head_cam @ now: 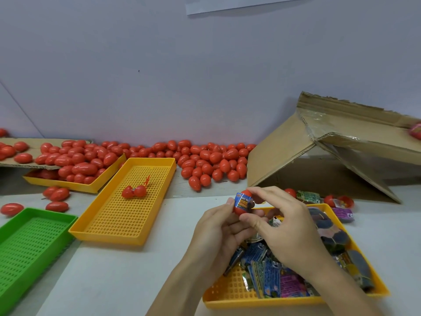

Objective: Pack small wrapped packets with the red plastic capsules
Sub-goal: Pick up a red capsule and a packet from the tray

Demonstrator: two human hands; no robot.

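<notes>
Cardboard from a torn brown box [323,156] slopes at your right, and loose red egg-shaped plastic capsules [211,160] heap along the wall. Below your wrists sits a yellow perforated plastic tray [230,290] of small foil-wrapped packets [268,277]. Your left hand [216,231] pinches an open red capsule [242,207]; your right hand [284,226] presses a blue packet [243,200] into it (fold it fully inside, probably, before closing). Nothing blocks you; an empty yellow tray [127,233] waits left.

Left hand [218,229], right hand [282,226] pinched together
</notes>
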